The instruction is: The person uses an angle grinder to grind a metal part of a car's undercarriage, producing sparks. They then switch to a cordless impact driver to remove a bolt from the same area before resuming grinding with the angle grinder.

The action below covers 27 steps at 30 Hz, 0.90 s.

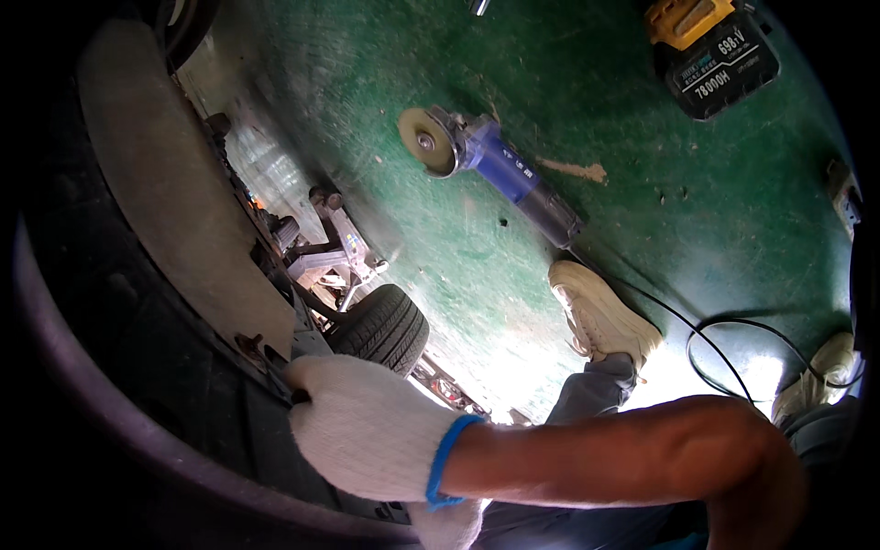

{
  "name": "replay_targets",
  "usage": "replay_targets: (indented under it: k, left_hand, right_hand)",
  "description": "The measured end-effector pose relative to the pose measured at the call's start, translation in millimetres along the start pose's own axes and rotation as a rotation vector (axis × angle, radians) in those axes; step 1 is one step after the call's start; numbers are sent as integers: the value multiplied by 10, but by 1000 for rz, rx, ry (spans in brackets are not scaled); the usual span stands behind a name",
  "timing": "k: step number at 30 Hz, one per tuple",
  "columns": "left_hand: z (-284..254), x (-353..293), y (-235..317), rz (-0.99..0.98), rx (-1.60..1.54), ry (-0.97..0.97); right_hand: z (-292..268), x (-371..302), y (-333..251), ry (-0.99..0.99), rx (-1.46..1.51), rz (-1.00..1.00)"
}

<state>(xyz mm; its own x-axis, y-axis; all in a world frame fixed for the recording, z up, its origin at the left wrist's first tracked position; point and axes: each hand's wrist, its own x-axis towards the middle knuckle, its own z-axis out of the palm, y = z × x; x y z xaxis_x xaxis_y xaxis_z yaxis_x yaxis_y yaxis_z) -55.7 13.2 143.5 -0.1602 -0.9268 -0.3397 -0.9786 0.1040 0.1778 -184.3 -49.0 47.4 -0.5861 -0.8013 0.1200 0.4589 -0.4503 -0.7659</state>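
My right hand (367, 422), in a white knit glove with a blue cuff, reaches in from the lower right and is closed in a fist. It is up against the dark underside of a vehicle, by the lower end of a long curved grey-brown panel (183, 183). A rusty bolt-like piece (249, 346) sits on the panel just above the fist. What the fingers grip is hidden. Below the right wrist, part of a second white glove shows, my left hand (449, 524); its fingers are out of sight.
A blue angle grinder (509, 170) lies on the green floor (367, 55), its black cord (678, 316) looping right. A black and yellow battery pack (720, 69) is at upper right. Beside the panel are a tyre (385, 325) and a metal jack-like stand (339, 243). A beige shoe (600, 312) stands nearby.
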Motion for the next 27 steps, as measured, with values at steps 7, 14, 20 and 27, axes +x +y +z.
replay_targets:
  k: [7, 14, 20, 27]
  left_hand:
    - [-91, -5, -76, 86, 71, 0]
    - [-181, -18, -199, 137, 86, 14]
    - [-156, 9, -218, 189, 89, 15]
    - [-148, 102, -202, 232, 105, 7]
  right_hand:
    - [-85, -52, -145, 1, 57, 214]
    - [-53, -215, -27, -11, -194, 177]
    - [-205, -2, -46, -135, 744, 433]
    - [24, 27, -36, 77, 237, 230]
